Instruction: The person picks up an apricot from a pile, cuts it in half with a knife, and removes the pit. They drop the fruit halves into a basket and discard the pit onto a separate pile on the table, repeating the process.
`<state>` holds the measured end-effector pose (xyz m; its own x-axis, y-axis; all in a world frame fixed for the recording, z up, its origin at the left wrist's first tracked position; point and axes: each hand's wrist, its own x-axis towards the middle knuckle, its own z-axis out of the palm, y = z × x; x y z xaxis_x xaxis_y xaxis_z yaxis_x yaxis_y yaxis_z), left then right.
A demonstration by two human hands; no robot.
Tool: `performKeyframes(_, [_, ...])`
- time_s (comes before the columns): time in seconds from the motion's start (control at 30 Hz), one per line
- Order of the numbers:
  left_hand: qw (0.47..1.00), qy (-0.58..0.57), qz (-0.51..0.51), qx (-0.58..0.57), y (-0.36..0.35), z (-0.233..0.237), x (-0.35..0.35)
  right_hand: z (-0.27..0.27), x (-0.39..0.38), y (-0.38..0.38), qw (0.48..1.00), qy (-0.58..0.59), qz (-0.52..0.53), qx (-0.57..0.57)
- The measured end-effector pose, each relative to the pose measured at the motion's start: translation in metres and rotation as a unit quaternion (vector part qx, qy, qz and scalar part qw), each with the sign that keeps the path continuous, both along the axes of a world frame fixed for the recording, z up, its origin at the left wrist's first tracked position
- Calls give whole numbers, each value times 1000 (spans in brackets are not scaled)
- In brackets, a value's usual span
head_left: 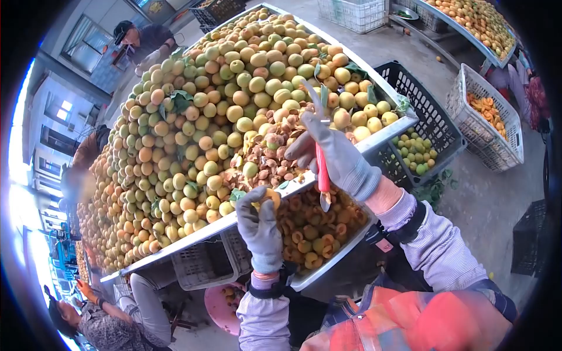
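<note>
My left hand [259,229], in a grey glove, is closed on an apricot half [272,198] at the near edge of the fruit table. To its right, my gloved right hand [336,153] grips a knife with a red handle [322,167]; a curved blade points up and a small metal tip points down. Between and beyond my hands lies a heap of brown pits [268,161] among whole apricots [193,134]. Below them, a crate holds many cut apricot halves [310,234].
A black crate with green fruit [414,153] stands right of the table, a white crate of orange halves [487,114] farther right. An empty grey crate [202,266] and pink basin [219,307] are below left. Co-workers [143,44] [105,319] are at the left.
</note>
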<state>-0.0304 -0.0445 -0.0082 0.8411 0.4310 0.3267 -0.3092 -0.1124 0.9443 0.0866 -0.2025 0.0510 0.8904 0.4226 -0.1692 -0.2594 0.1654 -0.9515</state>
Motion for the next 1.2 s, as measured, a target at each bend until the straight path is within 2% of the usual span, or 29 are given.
performKeyframes(0.07, [1000, -14, 24, -13, 9, -4, 4, 1, -1, -1, 999, -10, 26, -28])
performKeyframes(0.13, [999, 6, 34, -39, 18, -2, 6, -6, 2, 8, 977, 99, -8, 189])
performKeyframes(0.23, [994, 39, 60, -78, 26, 5, 13, -5, -2, 2, 945, 196, 28, 261])
performKeyframes(0.3, [988, 21, 154, -10, 34, 7, 16, 23, -17, 1, 885, 272, 54, 374])
performKeyframes(0.37, [986, 33, 157, -39, 44, 1, 20, 36, -25, -13, 746, 333, 225, 532])
performKeyframes(0.43, [988, -9, 137, -66, 45, -6, 21, 74, -46, -17, 656, 362, 245, 616])
performKeyframes(0.5, [991, 15, 130, -29, 47, -4, 20, 111, -67, -23, 755, 193, 208, 591])
performKeyframes(0.57, [987, 14, 78, -137, 46, -9, 21, 109, -66, -14, 763, 188, 206, 583])
performKeyframes(0.67, [990, -18, 63, -124, 43, -11, 23, 102, -62, -8, 795, 160, 186, 555])
performKeyframes(0.83, [993, 34, 44, -101, 36, -9, 19, 86, -51, -8, 846, 99, 134, 507])
performKeyframes(0.9, [995, 19, 40, -87, 33, -8, 19, 89, -44, -7, 861, 60, 120, 490])
performKeyframes(0.97, [993, 63, 25, -96, 30, 0, 15, 96, -39, -6, 878, 16, 108, 465])
performKeyframes(1.0, [987, 73, -23, -138, 27, 8, 12, 73, -30, 9, 949, -76, -60, 301])
performKeyframes(1.03, [978, 85, -70, -178, 24, 17, 8, 60, -26, 20, 967, -88, -110, 214])
performKeyframes(1.07, [961, 100, -149, -213, 23, 22, 2, 51, -18, 18, 986, -44, -62, 151])
performKeyframes(1.1, [948, 126, -191, -220, 19, 26, -3, 37, -13, 29, 985, -99, -120, 75])
performKeyframes(1.13, [942, 126, -232, -210, 16, 29, -5, 31, -11, 27, 992, -28, -64, 104])
performKeyframes(1.17, [933, 126, -271, -200, 13, 30, -8, 19, -18, 39, 955, -266, -126, 44])
performKeyframes(1.2, [927, 170, -268, -201, 13, 30, -11, 23, -18, 39, 979, -158, -91, 92])
